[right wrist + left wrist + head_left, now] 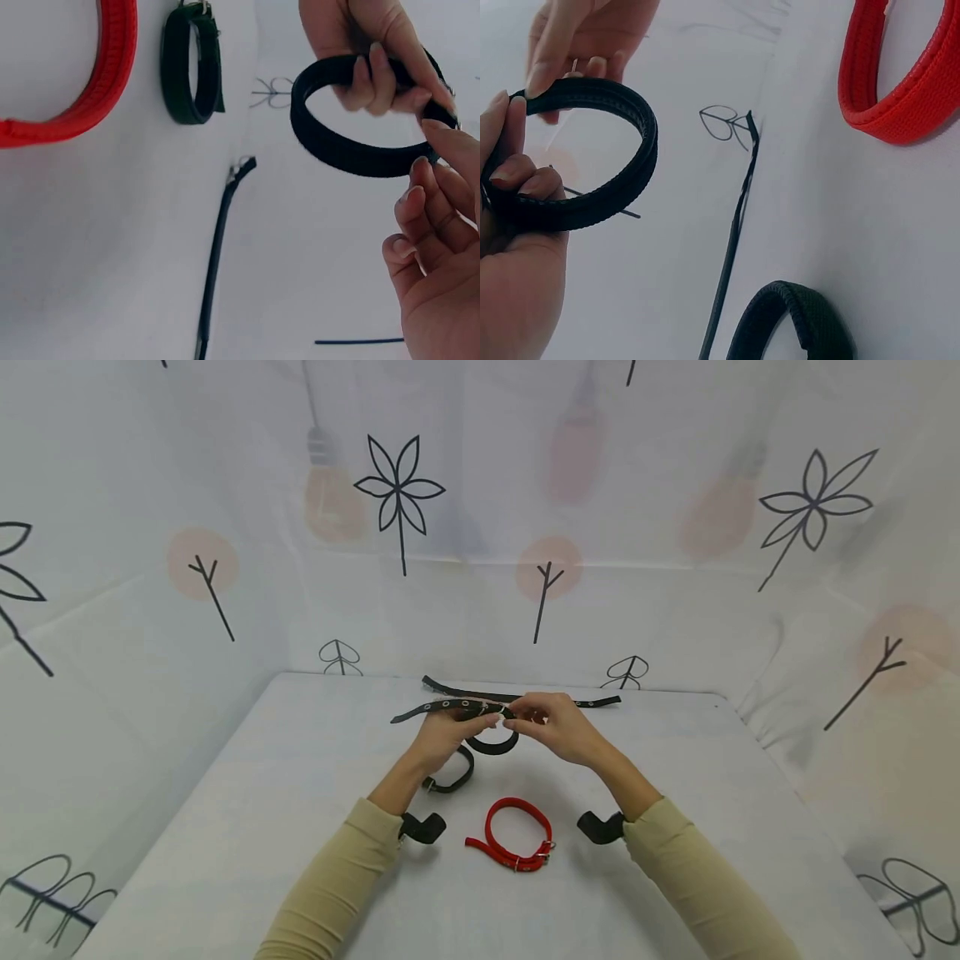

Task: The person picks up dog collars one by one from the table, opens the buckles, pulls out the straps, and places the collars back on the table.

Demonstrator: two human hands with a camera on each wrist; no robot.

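Observation:
A black collar (492,748), bent into a loop, is held up over the white table between both hands. Its tail with metal eyelets (442,705) points left in the head view. My left hand (438,742) grips the band, with fingers curled round it in the left wrist view. My right hand (564,728) pinches the collar near the buckle end between thumb and fingertips, as the right wrist view (442,255) shows. The buckle itself is mostly hidden by the fingers.
A red collar (512,860) lies looped on the table (300,827) nearer the person. Left of it is a dark green-black buckled collar (175,75). Behind the hands, another dark collar (214,255) lies stretched out near the back edge. Patterned fabric (465,610) encloses the table.

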